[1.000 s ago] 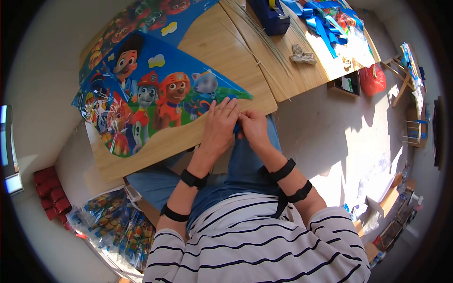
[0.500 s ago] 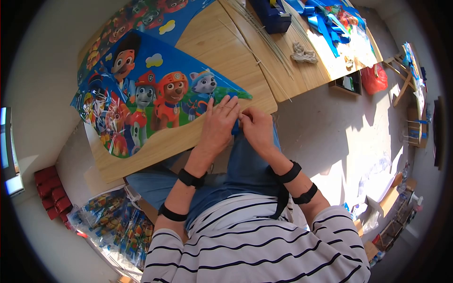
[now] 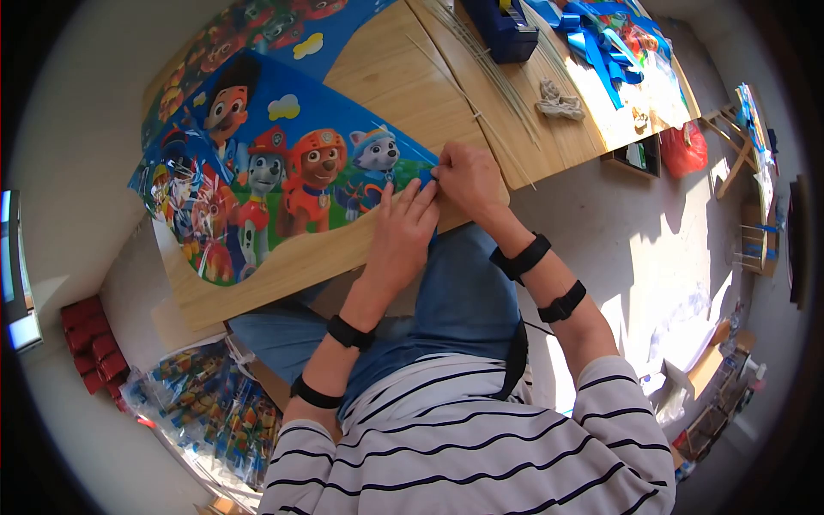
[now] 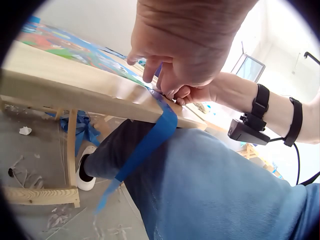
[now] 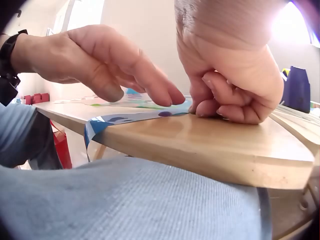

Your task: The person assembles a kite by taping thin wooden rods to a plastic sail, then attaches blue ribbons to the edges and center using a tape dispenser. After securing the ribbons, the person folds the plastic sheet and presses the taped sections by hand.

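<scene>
A kite-shaped blue plastic sheet (image 3: 257,172) printed with cartoon dogs lies on the wooden table, its pointed corner near the front edge. My left hand (image 3: 402,245) rests over that corner with fingers extended. Just right of it, the curled fingers of my right hand (image 3: 468,180) pinch the end of a blue ribbon (image 5: 125,119) at the corner. In the left wrist view the ribbon (image 4: 145,147) runs from under the hands over the table edge and hangs past my knee. The pinching fingertips are partly hidden by the left hand there.
Thin bamboo sticks (image 3: 481,69) lie beyond the hands, beside a dark blue tape dispenser (image 3: 506,33). A beige string bundle (image 3: 560,101) and a pile of blue ribbon (image 3: 592,43) are further right. Another printed sheet (image 3: 343,21) lies behind. My knees are under the table edge (image 3: 257,296).
My right hand has moved up and slightly right, onto the table by the sheet's corner. The left hand has shifted slightly down, its fingers still extended.
</scene>
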Action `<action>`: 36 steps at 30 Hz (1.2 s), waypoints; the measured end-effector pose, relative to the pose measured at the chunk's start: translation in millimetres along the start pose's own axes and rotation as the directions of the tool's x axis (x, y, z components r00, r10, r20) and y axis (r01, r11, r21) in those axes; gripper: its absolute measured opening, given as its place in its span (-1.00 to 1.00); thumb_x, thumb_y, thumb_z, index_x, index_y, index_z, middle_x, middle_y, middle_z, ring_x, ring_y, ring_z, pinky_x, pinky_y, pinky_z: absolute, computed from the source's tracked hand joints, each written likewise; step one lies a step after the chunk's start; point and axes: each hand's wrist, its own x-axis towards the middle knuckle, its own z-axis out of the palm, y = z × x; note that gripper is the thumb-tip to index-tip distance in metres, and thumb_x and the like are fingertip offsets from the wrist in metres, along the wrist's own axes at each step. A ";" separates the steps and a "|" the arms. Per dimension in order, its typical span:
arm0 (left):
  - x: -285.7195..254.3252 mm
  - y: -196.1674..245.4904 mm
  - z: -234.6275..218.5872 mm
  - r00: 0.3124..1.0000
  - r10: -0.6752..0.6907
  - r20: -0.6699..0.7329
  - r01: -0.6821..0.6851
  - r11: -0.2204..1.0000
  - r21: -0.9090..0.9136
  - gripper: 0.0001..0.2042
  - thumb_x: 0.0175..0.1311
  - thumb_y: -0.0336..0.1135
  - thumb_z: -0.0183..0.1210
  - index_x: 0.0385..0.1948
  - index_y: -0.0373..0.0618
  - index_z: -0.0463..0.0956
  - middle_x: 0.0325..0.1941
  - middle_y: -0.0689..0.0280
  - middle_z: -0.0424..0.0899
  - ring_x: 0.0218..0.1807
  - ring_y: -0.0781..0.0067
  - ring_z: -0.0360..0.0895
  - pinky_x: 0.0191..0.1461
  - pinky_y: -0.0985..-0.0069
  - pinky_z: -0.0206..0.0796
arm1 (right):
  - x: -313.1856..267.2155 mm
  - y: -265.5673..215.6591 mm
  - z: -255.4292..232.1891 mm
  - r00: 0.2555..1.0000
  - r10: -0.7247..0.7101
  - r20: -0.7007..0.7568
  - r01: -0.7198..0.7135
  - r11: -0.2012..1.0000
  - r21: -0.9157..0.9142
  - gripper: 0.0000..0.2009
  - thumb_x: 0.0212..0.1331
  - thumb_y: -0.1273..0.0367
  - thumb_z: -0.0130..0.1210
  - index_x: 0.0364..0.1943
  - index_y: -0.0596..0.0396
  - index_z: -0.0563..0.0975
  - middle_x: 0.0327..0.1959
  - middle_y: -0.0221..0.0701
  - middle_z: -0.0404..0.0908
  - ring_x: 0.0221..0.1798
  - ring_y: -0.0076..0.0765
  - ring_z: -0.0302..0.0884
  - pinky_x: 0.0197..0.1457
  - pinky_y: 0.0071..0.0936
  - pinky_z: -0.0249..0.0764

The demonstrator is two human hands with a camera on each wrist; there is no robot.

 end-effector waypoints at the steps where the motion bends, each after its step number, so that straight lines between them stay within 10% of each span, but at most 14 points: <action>1: -1.8 2.2 -1.1 1.000 -0.002 -0.004 0.002 1.000 -0.001 -0.49 0.08 -0.63 0.03 0.17 -0.21 0.45 0.35 0.18 0.41 0.40 0.07 0.30 0.49 -0.10 -0.07 | 0.4 -0.6 -1.1 1.000 0.009 0.007 -0.009 1.000 -0.003 -0.87 -0.12 0.33 0.29 -0.50 0.04 0.60 -0.49 -0.19 0.65 -0.34 0.03 0.63 -0.30 -0.08 0.49; 15: -0.9 12.5 7.1 0.993 -0.107 -0.043 0.107 0.994 0.018 -0.46 0.07 -0.28 0.33 0.14 -0.21 0.45 0.29 0.21 0.43 0.37 0.17 0.30 0.42 -0.14 -0.02 | 3.6 1.1 -8.2 1.000 -0.026 -0.002 0.026 0.999 0.021 -0.87 -0.12 0.35 0.28 -0.48 0.08 0.62 -0.53 -0.22 0.65 -0.40 -0.13 0.65 -0.35 -0.24 0.52; 18: 1.0 13.9 4.1 0.992 -0.120 -0.023 0.121 0.992 0.025 -0.46 0.07 -0.25 0.34 0.13 -0.21 0.45 0.28 0.22 0.43 0.36 0.19 0.31 0.42 -0.15 -0.05 | 16.8 14.4 -20.9 0.948 0.185 0.259 -0.303 0.780 0.548 -0.86 -0.05 0.39 0.26 -0.46 0.18 0.62 -0.57 -0.31 0.63 -0.49 -0.39 0.61 -0.42 -0.41 0.49; 25: 1.1 14.5 1.3 0.991 -0.130 0.012 0.130 0.991 0.037 -0.44 0.06 -0.22 0.36 0.14 -0.18 0.44 0.29 0.26 0.40 0.38 0.23 0.28 0.42 -0.19 -0.08 | 98.0 56.5 -87.0 0.924 0.246 -0.292 -0.039 0.822 0.568 -0.72 0.06 0.41 0.23 -0.14 0.24 0.58 -0.48 -0.33 0.64 -0.49 -0.48 0.59 -0.42 -0.54 0.50; 29: 2.0 15.6 -3.1 0.992 -0.123 0.018 0.122 0.992 0.033 -0.44 0.06 -0.21 0.35 0.14 -0.17 0.45 0.29 0.27 0.40 0.38 0.24 0.27 0.42 -0.22 -0.09 | 157.6 59.5 -125.7 0.856 0.382 -0.348 -0.123 0.804 0.582 -0.62 0.10 0.38 0.23 0.01 0.21 0.51 -0.46 -0.26 0.65 -0.48 -0.36 0.67 -0.44 -0.53 0.54; 36: 0.5 14.5 -2.7 0.992 -0.128 0.022 0.128 0.992 0.017 -0.45 0.05 -0.22 0.35 0.13 -0.18 0.46 0.29 0.26 0.40 0.37 0.22 0.28 0.43 -0.23 -0.11 | 215.2 57.6 -148.7 0.927 0.375 0.006 -0.342 0.839 0.424 -0.77 0.09 0.35 0.24 -0.24 0.25 0.59 -0.37 -0.26 0.64 -0.54 -0.25 0.67 -0.59 -0.43 0.51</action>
